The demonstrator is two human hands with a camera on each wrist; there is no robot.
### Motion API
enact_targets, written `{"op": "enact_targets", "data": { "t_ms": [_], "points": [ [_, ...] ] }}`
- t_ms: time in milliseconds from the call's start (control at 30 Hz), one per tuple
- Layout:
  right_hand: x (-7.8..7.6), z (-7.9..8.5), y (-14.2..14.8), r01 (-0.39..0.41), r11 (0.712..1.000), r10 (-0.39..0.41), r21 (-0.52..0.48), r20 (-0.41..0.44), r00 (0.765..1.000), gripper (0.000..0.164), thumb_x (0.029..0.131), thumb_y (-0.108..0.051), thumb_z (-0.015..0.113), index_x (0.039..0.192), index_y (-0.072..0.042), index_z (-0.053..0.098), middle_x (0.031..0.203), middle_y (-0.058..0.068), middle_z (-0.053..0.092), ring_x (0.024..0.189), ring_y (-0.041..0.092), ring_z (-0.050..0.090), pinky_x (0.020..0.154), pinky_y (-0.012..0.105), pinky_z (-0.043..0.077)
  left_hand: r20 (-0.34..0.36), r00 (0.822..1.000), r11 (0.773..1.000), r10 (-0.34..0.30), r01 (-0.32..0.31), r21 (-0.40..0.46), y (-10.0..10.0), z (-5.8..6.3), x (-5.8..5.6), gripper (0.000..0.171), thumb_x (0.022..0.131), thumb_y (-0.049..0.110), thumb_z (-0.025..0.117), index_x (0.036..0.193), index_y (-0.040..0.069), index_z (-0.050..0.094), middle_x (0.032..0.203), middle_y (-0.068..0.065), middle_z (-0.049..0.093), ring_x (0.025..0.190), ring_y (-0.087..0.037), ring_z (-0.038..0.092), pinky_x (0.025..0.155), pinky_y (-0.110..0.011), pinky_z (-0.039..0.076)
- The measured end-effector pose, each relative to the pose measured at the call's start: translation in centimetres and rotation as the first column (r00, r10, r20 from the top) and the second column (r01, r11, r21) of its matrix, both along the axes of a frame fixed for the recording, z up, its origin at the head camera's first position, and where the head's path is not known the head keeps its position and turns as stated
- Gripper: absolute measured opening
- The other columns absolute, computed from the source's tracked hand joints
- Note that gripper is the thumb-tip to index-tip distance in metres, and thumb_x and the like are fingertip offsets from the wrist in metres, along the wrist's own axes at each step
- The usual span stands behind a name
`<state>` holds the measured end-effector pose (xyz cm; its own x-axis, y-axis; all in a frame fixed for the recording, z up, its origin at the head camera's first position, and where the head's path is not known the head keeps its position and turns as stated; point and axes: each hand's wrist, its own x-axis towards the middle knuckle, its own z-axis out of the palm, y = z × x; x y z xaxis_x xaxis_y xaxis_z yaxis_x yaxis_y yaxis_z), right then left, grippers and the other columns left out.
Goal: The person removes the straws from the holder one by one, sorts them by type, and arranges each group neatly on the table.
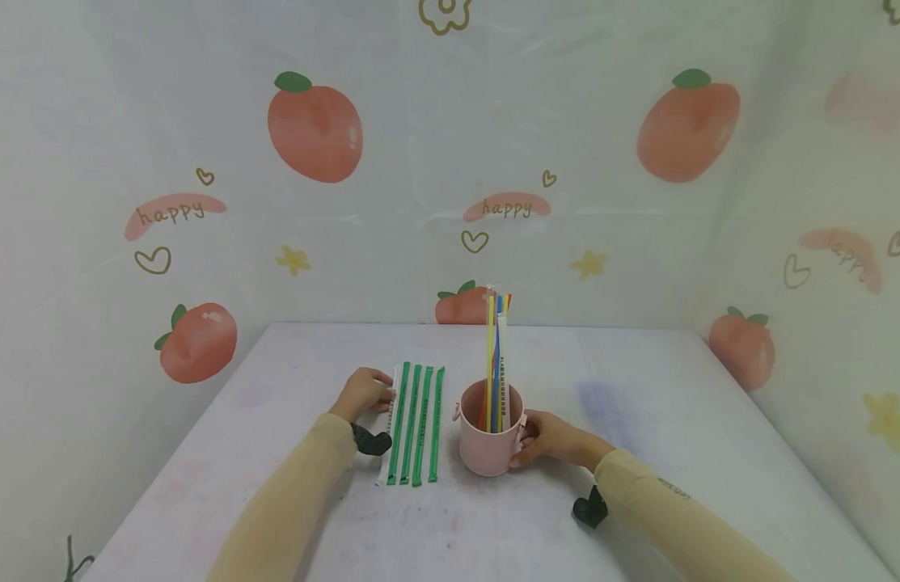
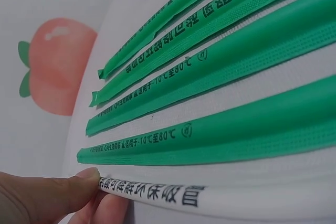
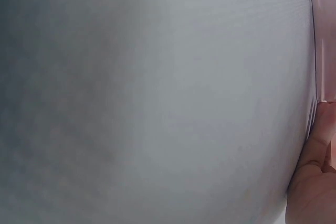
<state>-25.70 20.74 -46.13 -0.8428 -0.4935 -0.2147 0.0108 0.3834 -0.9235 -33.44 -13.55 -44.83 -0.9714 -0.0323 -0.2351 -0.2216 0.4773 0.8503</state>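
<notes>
My left hand point(image 1: 364, 393) pinches a white paper-wrapped drinking straw point(image 2: 152, 194) between thumb and fingers near its far end. This straw lies leftmost in a row beside several green-wrapped straws point(image 1: 421, 424), all lengthwise on the table, with black print on their wrappers. To their right stands a pink cup point(image 1: 486, 454) with small side handles. Colourful straws point(image 1: 491, 347), yellow, blue and red, and a white-wrapped one lean upright in it. My right hand point(image 1: 555, 439) holds the cup by its right side at the handle; in the right wrist view only part of both shows.
The white table point(image 1: 450, 533) reaches back to a hanging curtain point(image 1: 413, 162) printed with peaches, hearts and "happy" labels. A bluish stain point(image 1: 606, 412) marks the cloth right of the cup. Black wrist cameras point(image 1: 372, 440) sit on both wrists.
</notes>
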Motion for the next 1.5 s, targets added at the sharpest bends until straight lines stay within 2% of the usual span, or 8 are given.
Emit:
{"op": "enact_targets", "data": {
  "t_ms": [300, 533, 967, 1300, 1500],
  "points": [
    [0.01, 0.06, 0.01, 0.014, 1.0, -0.014, 0.023, -0.003, 1.0, 0.051, 0.067, -0.008, 0.083, 0.108, -0.001, 0.053, 0.089, 0.005, 0.049, 0.085, 0.018, 0.046, 0.073, 0.026, 0.041, 0.008, 1.0, 1.0, 0.014, -0.013, -0.018, 0.32, 0.5, 0.29, 0.032, 0.079, -0.002, 0.068, 0.11, -0.002, 0.06, 0.085, -0.013, 0.061, 0.054, -0.011, 0.055, 0.05, -0.02, 0.05],
    [-0.01, 0.07, -0.07, 0.013, 0.999, -0.013, 0.031, 0.001, 1.0, 0.051, 0.067, -0.01, 0.083, 0.109, -0.002, 0.053, 0.089, 0.005, 0.049, 0.085, 0.018, 0.046, 0.072, 0.026, 0.041, 0.007, 1.0, 0.999, 0.016, -0.016, -0.03, 0.0, 0.34, 0.3, 0.032, 0.078, -0.003, 0.068, 0.109, -0.003, 0.061, 0.085, -0.014, 0.06, 0.051, -0.011, 0.055, 0.05, -0.021, 0.051],
    [-0.1, 0.0, -0.04, 0.01, 1.0, -0.01, 0.026, -0.002, 1.0, 0.052, 0.067, -0.009, 0.083, 0.108, -0.002, 0.052, 0.089, 0.005, 0.049, 0.085, 0.018, 0.046, 0.072, 0.026, 0.04, 0.031, 0.999, 0.999, 0.035, -0.035, 0.013, -0.26, 0.43, 0.39, 0.032, 0.078, -0.002, 0.069, 0.109, -0.001, 0.062, 0.086, -0.014, 0.062, 0.053, -0.012, 0.058, 0.054, -0.023, 0.053],
    [-0.03, 0.24, -0.25, 0.026, 0.997, -0.026, 0.07, -0.007, 1.0, 0.053, 0.067, -0.012, 0.083, 0.109, -0.003, 0.053, 0.089, 0.005, 0.049, 0.086, 0.018, 0.046, 0.073, 0.027, 0.04, 0.035, 0.998, 0.998, 0.054, -0.055, 0.033, -0.29, -0.1, 0.18, 0.032, 0.078, -0.001, 0.07, 0.11, 0.0, 0.062, 0.087, -0.013, 0.063, 0.052, -0.01, 0.057, 0.053, -0.021, 0.052],
    [-0.07, 0.07, -0.08, 0.01, 0.999, -0.009, 0.05, -0.017, 1.0, 0.051, 0.067, -0.011, 0.083, 0.108, -0.003, 0.053, 0.088, 0.005, 0.049, 0.084, 0.018, 0.046, 0.072, 0.026, 0.041, 0.042, 0.997, 0.997, 0.065, -0.066, 0.039, -0.3, -0.29, 0.06, 0.032, 0.078, -0.001, 0.069, 0.11, 0.001, 0.062, 0.089, -0.013, 0.063, 0.054, -0.011, 0.058, 0.055, -0.022, 0.053]
  ]
}}
